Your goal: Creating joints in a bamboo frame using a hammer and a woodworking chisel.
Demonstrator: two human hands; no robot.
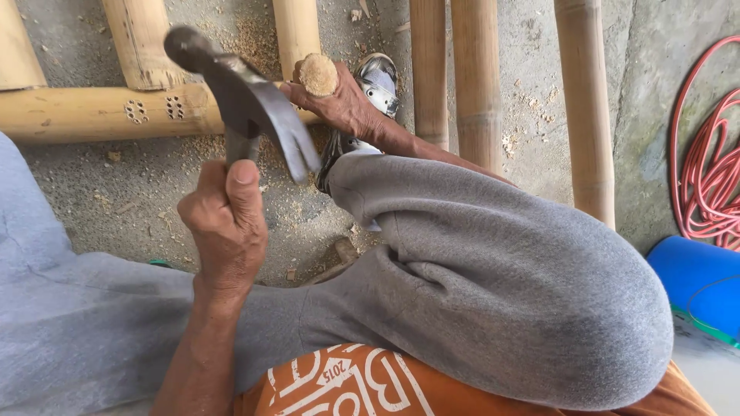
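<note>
My left hand (225, 227) is closed around the handle of a dark metal claw hammer (250, 104), which is raised with its head at the upper left and its claw pointing down to the right. My right hand (339, 104) reaches past my bent right knee (493, 277) and grips a short round bamboo piece (317, 75), whose fibrous cut end faces me. That piece stands against a horizontal bamboo pole (85, 113) with two clusters of small drilled holes. The hammer head is a little to the left of the piece, apart from it.
Several upright bamboo poles (478, 77) cross the concrete floor, which is strewn with sawdust (254, 38). My shoe (378, 77) rests by my right hand. A coiled red hose (705, 177) and a blue container (697, 281) lie at the right.
</note>
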